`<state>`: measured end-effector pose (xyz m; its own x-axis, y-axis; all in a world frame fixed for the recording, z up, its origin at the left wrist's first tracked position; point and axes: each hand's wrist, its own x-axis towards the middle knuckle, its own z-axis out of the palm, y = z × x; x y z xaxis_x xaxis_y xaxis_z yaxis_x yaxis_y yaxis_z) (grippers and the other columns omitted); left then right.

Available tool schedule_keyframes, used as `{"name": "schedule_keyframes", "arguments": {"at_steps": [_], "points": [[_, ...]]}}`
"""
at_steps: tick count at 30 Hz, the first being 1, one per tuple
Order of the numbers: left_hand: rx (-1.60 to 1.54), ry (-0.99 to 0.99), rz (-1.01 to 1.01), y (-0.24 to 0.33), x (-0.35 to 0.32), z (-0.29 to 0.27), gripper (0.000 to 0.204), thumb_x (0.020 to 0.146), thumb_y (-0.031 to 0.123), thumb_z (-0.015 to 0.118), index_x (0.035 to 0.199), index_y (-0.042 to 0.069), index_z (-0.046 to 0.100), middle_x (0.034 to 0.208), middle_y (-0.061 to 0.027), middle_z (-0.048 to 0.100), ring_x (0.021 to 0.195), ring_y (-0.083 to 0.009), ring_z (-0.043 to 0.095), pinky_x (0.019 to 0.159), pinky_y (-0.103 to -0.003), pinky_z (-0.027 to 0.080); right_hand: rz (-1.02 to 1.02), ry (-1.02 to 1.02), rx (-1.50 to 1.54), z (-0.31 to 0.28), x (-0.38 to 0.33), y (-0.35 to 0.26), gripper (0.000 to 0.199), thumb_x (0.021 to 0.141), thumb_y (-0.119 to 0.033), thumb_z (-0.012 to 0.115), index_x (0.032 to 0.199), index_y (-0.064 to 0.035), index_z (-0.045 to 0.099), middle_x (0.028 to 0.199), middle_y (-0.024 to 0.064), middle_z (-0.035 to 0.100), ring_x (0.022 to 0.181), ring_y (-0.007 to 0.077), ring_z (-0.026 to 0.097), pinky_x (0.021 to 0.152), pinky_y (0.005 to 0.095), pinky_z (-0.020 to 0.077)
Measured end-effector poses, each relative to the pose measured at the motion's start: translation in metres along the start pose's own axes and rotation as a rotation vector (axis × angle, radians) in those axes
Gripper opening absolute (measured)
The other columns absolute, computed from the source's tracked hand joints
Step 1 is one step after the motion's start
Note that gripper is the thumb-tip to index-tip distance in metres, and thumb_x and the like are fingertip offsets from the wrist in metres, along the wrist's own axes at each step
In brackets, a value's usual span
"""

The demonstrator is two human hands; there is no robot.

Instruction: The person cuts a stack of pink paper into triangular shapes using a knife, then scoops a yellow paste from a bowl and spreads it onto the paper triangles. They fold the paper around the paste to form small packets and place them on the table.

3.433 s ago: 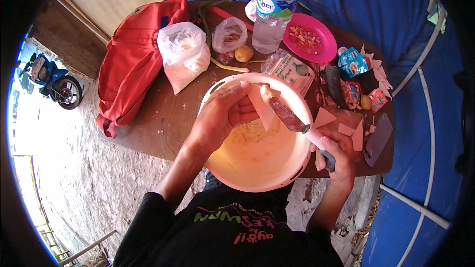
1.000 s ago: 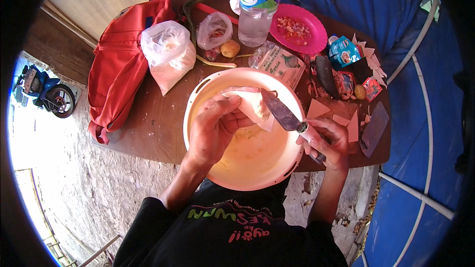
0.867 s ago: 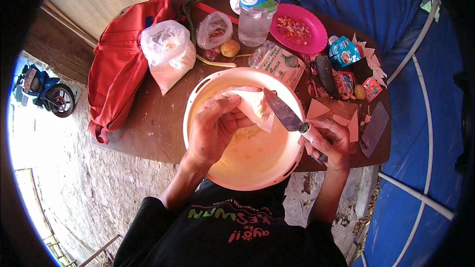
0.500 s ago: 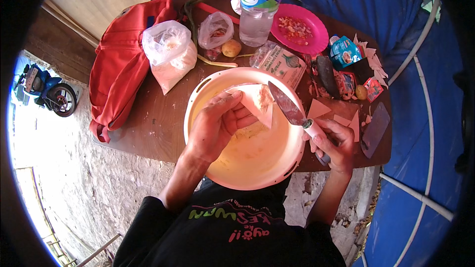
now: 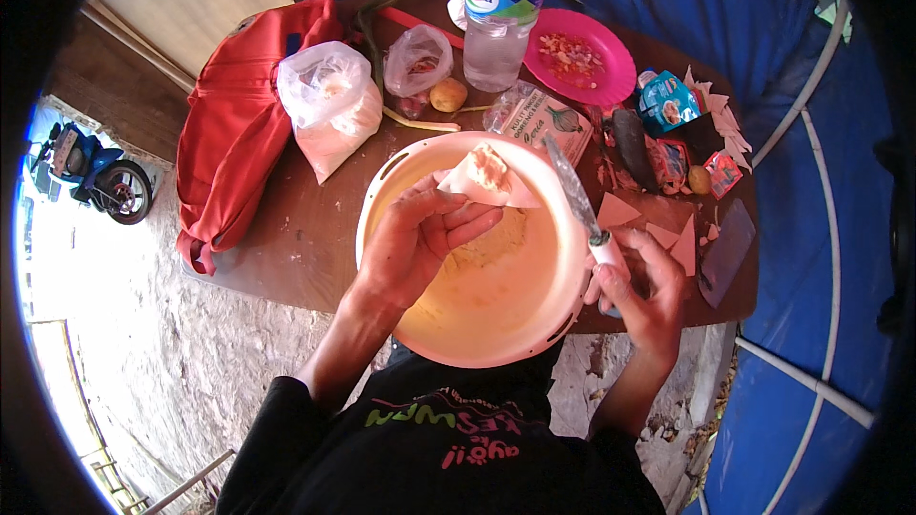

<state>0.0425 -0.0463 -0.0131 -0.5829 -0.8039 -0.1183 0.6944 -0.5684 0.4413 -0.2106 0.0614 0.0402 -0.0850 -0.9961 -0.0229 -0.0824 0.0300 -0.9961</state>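
Note:
Over the basin, my left hand (image 5: 420,234) pinches a pale triangular wrapper (image 5: 524,194) between thumb and fingers. A lumpy, light-brown paste (image 5: 489,168) lies on the wrapper's upper part. My right hand (image 5: 654,291) grips the light-coloured handle of a knife (image 5: 573,193), its smeared blade pointing up and to the left, apart from the wrapper. Below both hands, the wide pale basin (image 5: 520,296) has yellowish paste spread in its bottom. Several triangular wrappers (image 5: 618,211) lie on the table to the basin's right.
A water bottle (image 5: 498,52) and a pink plate (image 5: 625,72) with chopped bits stand behind the basin. White powder fills a plastic bag (image 5: 334,133) beside a red bag (image 5: 234,133). A potato (image 5: 447,95), a printed package (image 5: 551,129) and a blue packet (image 5: 670,103) share the brown table (image 5: 277,262).
The knife blade has drawn back from the wrapper and turned more upright. In my left hand the wrapper has tilted, and its paste now faces up more plainly.

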Motion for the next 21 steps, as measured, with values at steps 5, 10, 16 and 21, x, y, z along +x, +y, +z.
{"name": "schedule_keyframes", "arguments": {"at_steps": [5,10,16,21], "points": [[-0.057,0.028,0.039,-0.007,0.001,-0.003,0.025,0.098,0.008,0.051,0.119,-0.005,0.055,0.114,-0.0178,0.069,0.112,-0.0359,0.067,0.109,-0.046,0.049,-0.127,0.077,-0.269,0.033,-0.008,-0.008,0.039,0.092,-0.004,0.067,0.130,0.0023,0.062,0.108,0.0147,0.072,0.100,0.0190,0.070,0.089,0.0310,0.0532],[-0.006,-0.018,0.128,-0.015,0.004,0.014,0.028,0.098,0.007,0.050,0.123,-0.005,0.053,0.115,-0.0172,0.068,0.112,-0.0299,0.067,0.111,-0.044,0.047,-0.216,0.138,-0.406,0.047,-0.007,-0.009,0.039,0.095,-0.008,0.065,0.134,-0.0034,0.062,0.106,0.0169,0.070,0.097,0.0212,0.069,0.085,0.0338,0.0529],[0.206,0.070,0.152,-0.019,0.006,0.035,0.034,0.102,0.008,0.046,0.134,-0.003,0.046,0.125,-0.0148,0.063,0.122,-0.0234,0.061,0.115,-0.040,0.042,-0.230,0.152,-0.437,0.059,-0.009,-0.006,0.038,0.097,-0.004,0.061,0.135,-0.0047,0.061,0.100,0.0149,0.068,0.092,0.0225,0.068,0.081,0.0331,0.0523],[0.217,0.099,0.181,-0.024,0.006,0.043,0.033,0.105,0.008,0.044,0.135,-0.004,0.045,0.128,-0.0130,0.061,0.123,-0.0221,0.060,0.116,-0.039,0.041,-0.267,0.156,-0.461,0.064,-0.007,-0.001,0.039,0.095,-0.003,0.062,0.134,-0.0052,0.061,0.097,0.0141,0.068,0.089,0.0235,0.068,0.078,0.0340,0.0521]]}}
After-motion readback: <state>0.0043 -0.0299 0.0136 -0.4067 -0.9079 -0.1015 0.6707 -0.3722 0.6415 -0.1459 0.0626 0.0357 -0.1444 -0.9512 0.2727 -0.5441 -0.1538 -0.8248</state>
